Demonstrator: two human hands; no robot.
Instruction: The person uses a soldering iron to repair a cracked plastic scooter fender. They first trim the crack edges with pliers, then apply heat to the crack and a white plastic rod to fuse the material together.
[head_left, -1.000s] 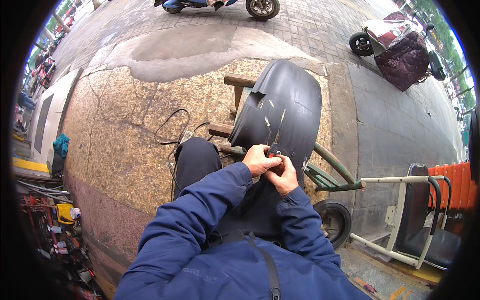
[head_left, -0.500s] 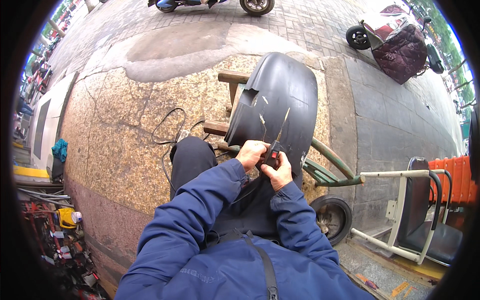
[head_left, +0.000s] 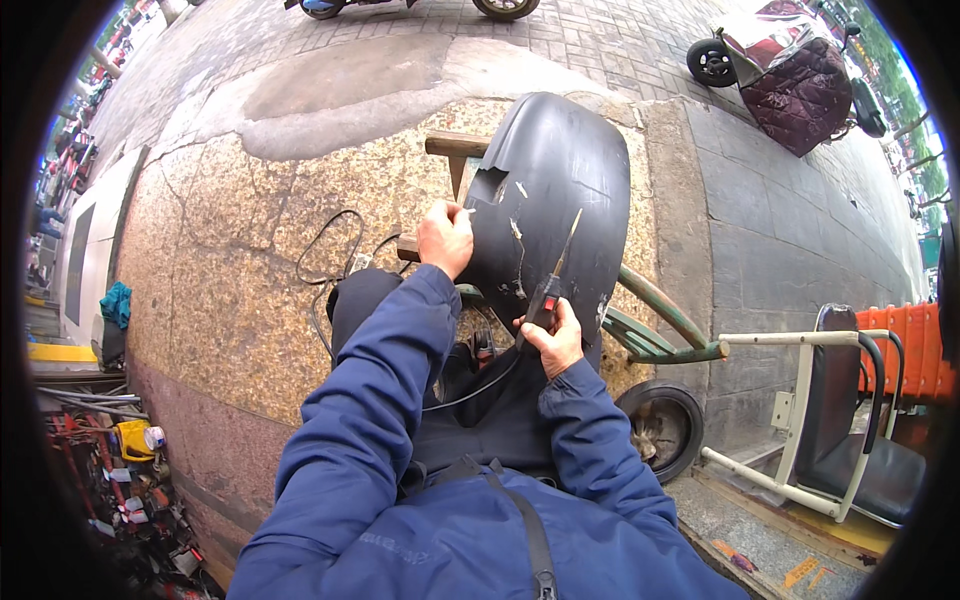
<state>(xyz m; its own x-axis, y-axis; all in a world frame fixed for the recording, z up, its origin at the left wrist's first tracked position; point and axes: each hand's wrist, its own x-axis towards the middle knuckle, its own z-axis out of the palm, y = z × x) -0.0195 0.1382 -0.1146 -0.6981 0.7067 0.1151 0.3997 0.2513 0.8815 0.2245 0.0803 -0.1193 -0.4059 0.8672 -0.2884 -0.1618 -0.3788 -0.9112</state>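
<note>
A curved black plastic panel point(head_left: 575, 170) rests in front of me on a wooden and green frame. Its left edge has a square notch, and below that a pale jagged line runs down the surface. My right hand point(head_left: 555, 340) is closed around the handle of a corded soldering iron point(head_left: 545, 298). The iron's long thin tip points up and away, over the panel. At the panel's left edge, below the notch, my left hand point(head_left: 445, 240) has its fingers curled closed on the rim. Its fingertips are partly hidden.
Wooden bars point(head_left: 455, 145) and a green rail point(head_left: 665, 355) stick out from under the panel. A black cable point(head_left: 325, 260) loops on the ground at left. A small tyre point(head_left: 665, 430) and a metal-framed chair point(head_left: 825, 400) are at right. Tools and parts point(head_left: 135, 500) lie heaped at lower left.
My left hand has let go of the soldering iron and moved up and left to the panel's edge. My right hand keeps the iron in nearly the same place.
</note>
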